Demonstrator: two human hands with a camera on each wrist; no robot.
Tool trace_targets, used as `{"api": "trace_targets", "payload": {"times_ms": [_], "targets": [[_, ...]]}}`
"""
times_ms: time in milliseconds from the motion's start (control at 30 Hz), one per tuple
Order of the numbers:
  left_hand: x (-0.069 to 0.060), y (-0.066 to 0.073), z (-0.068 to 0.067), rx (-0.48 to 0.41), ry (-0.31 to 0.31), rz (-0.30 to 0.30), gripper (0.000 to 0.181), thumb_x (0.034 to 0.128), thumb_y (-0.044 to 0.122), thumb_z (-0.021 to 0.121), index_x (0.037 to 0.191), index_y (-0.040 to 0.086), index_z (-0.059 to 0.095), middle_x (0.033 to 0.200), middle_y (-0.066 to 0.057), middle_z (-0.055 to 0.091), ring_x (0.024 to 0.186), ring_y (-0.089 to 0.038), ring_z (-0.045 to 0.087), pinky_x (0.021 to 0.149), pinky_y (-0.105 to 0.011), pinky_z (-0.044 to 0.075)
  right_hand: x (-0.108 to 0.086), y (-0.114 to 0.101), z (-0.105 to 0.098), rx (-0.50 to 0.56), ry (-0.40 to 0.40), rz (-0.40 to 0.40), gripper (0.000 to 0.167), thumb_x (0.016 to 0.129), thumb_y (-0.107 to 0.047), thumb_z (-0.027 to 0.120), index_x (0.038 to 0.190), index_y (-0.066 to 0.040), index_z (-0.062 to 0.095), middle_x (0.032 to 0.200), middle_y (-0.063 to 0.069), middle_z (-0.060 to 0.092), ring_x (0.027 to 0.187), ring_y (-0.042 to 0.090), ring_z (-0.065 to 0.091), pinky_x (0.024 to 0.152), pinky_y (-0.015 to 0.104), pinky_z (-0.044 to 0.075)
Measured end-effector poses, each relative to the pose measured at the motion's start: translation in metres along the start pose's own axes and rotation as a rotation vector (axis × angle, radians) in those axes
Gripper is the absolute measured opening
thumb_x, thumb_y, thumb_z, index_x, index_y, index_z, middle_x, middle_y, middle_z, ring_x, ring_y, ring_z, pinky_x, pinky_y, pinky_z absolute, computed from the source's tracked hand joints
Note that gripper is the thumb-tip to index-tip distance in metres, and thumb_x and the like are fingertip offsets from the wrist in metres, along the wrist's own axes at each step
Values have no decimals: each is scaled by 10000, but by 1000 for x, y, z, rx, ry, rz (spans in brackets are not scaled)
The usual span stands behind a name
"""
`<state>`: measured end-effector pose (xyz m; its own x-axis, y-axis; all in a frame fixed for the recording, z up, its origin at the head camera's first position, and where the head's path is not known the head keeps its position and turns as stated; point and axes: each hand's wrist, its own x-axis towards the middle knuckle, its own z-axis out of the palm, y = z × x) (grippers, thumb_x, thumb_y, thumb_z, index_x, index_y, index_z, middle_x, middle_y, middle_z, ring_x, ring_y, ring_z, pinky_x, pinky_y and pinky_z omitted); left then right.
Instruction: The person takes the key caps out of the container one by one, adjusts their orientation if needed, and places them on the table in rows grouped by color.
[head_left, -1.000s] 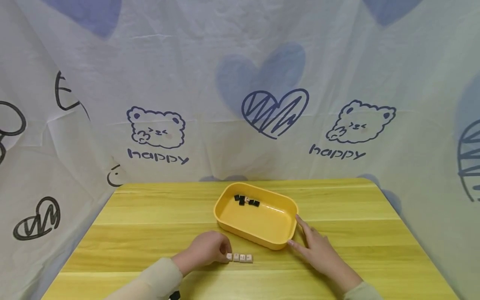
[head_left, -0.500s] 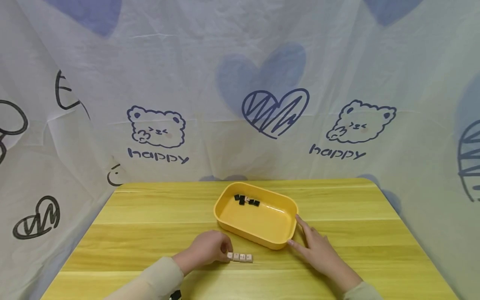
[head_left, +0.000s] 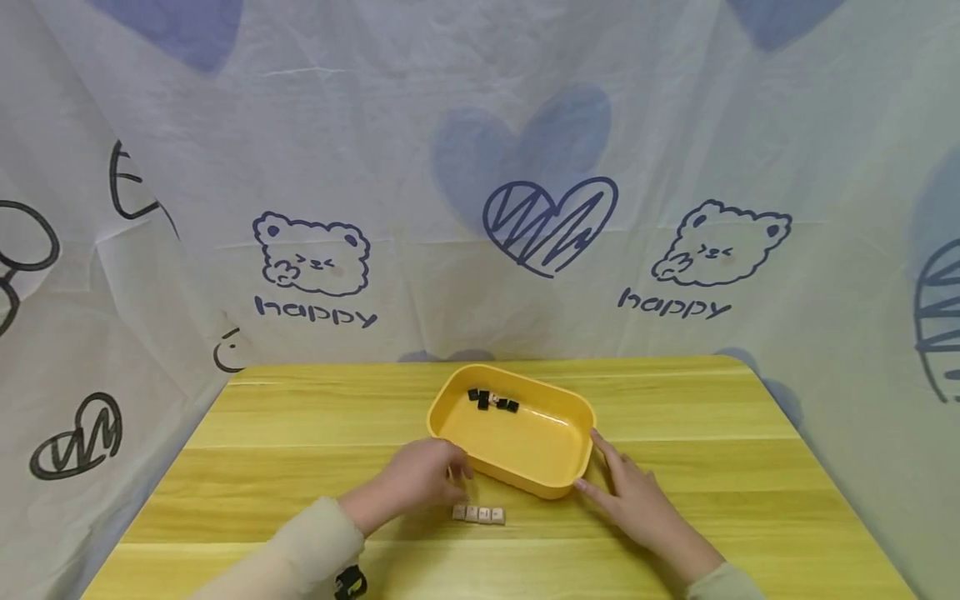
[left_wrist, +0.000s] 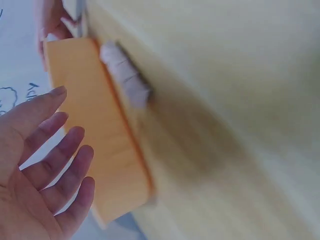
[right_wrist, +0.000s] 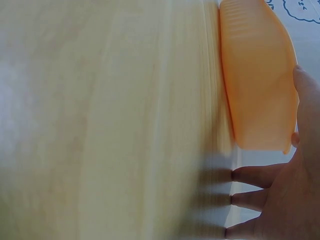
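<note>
Left hand [head_left: 423,477], fingers: released, loosely bent, nothing in them; thumb and fingers apart, just above the table [head_left: 300,467].

Row of four white keycaps [head_left: 484,516]: on the table, out of the grasp. In the head view, the row's left end lies at 6 o'clock from the left fingertips, its middle at about 5 o'clock. Long axis: 9 to 3 o'clock, the 3 o'clock end a touch lower. Nearer hand: the left, by a clear margin; the right is well off towards 3 o'clock.

Appearance: small, off-white, squarish blocks, set side by side, seemingly touching; tops with small dark marks, too small to read. Blurred in the left wrist view.

Yellow tray [head_left: 525,483]: at 1 o'clock from the row, near but apart; rounded corners, long axis 10 to 4 o'clock. Contents, towards 11 o'clock inside: black keycaps [head_left: 483,401] with one pale piece [head_left: 493,399] among them.

Right hand [head_left: 633,504]: at the tray's 4 o'clock end, thumb and index finger laid against the rim, not clenched; whether the other fingertips meet the table, cannot tell.
</note>
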<state>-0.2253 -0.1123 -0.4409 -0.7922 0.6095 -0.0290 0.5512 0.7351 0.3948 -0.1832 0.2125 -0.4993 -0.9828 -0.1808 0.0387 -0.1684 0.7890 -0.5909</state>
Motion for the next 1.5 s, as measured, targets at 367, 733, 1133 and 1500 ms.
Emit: {"api": "trace_targets", "payload": {"times_ms": [367, 733, 1133, 1500], "targets": [[40, 9, -30, 159, -21, 44, 224, 784, 267, 825, 959, 159, 737, 866, 28, 687, 760, -109, 605, 684, -307, 509, 0, 0, -3, 6, -30, 20, 830, 933, -601, 513, 1571, -209, 155, 1507, 225, 338, 1341, 482, 332, 993, 766, 119], [78, 8, -45, 260, -125, 95, 271, 843, 241, 779, 1062, 93, 717, 959, -33, 693, 841, -156, 623, 746, -341, 522, -1, -1, -4, 11, -35, 25, 828, 932, -594, 523, 1571, -220, 155, 1510, 221, 335, 1340, 480, 335, 987, 770, 122], [118, -9, -30, 410, -193, 137, 234, 833, 174, 779, 1036, 80, 709, 995, -20, 678, 937, -197, 628, 865, -353, 500, -2, -4, -6, 17, -37, 34, 826, 930, -597, 522, 1571, -218, 163, 1511, 231, 326, 1341, 486, 328, 992, 767, 117], [142, -14, -20, 499, -258, 160, 143, 807, 153, 758, 773, 131, 621, 716, 46, 496, 683, -131, 410, 671, -303, 414, -1, -1, -5, 21, -42, 35, 844, 914, -648, 495, 1571, -238, 160, 1517, 219, 325, 1340, 482, 333, 995, 765, 135]]}}
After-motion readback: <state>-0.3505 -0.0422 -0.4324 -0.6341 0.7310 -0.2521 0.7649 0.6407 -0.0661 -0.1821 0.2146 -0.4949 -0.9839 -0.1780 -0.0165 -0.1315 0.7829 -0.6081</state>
